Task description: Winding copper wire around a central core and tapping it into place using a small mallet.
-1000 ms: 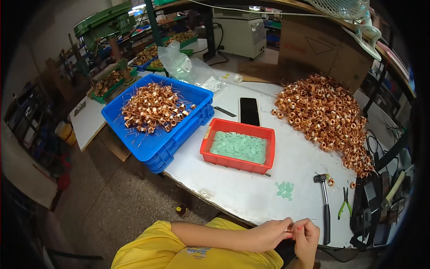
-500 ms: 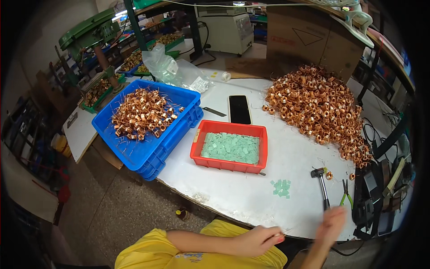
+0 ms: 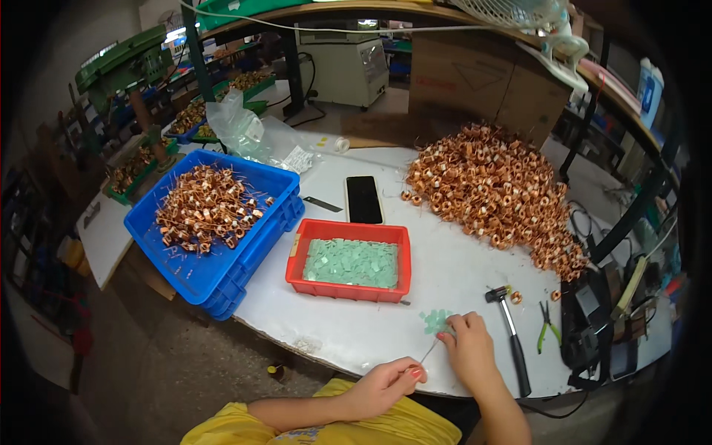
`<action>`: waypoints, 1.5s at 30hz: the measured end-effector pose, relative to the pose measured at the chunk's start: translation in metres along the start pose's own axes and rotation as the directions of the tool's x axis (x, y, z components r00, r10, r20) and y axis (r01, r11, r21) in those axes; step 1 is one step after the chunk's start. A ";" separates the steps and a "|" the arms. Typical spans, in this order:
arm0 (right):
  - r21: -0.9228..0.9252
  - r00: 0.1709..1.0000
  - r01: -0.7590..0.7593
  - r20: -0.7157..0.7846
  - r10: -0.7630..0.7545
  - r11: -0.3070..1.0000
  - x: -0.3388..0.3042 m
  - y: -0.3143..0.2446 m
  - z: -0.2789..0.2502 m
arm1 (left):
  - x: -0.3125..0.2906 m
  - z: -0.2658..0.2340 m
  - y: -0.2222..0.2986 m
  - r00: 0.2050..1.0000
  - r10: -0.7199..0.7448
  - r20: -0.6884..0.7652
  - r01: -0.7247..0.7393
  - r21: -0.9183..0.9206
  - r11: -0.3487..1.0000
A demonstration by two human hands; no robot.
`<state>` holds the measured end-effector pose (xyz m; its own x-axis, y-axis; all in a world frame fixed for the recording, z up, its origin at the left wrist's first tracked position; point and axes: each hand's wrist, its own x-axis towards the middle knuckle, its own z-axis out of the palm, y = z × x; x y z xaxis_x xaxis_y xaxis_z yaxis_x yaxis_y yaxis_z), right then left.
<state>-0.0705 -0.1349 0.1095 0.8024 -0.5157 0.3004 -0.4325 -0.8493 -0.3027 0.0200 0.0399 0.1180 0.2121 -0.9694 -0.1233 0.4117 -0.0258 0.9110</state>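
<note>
Low in the head view, my left hand is closed in a pinch, and what its fingers hold is mostly hidden. A thin, pale, wire-like strand slants up from it toward my right thumb. My right hand reaches to the small patch of pale green flat chips on the white tabletop. Its thumb and fingertips are curled together at the patch's edge; anything between them is too small to make out. Beyond the patch stands a red bin holding many more green chips.
A hammer and green-handled pliers lie right of my hands. Behind them rises a big heap of copper coils. On the left, a blue crate holds more coils. A phone and flat blade lie behind the bin.
My right hand has moved left from near the hammer and pliers to the green chips. The view has shifted, and a thin strand now shows between my hands.
</note>
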 end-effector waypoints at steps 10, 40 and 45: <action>0.182 0.984 -0.096 0.167 0.066 0.978 0.007 -0.005 -0.006 | -0.010 -0.016 -0.007 0.996 0.088 -0.018 -0.088 0.001 0.996; 0.845 0.951 -0.198 0.044 0.305 0.496 -0.066 -0.033 -0.045 | 0.005 -0.012 -0.011 0.926 -0.248 0.285 0.333 -0.304 0.893; 0.858 0.924 -0.295 0.145 0.353 0.420 -0.084 -0.030 -0.060 | 0.010 0.003 -0.017 0.913 -0.270 0.306 0.355 -0.269 0.895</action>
<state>-0.1497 -0.0732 0.1476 0.6491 -0.7597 0.0394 -0.0655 -0.1075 -0.9920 0.0120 0.0300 0.1023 -0.1889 -0.9526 -0.2383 0.6822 -0.3019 0.6659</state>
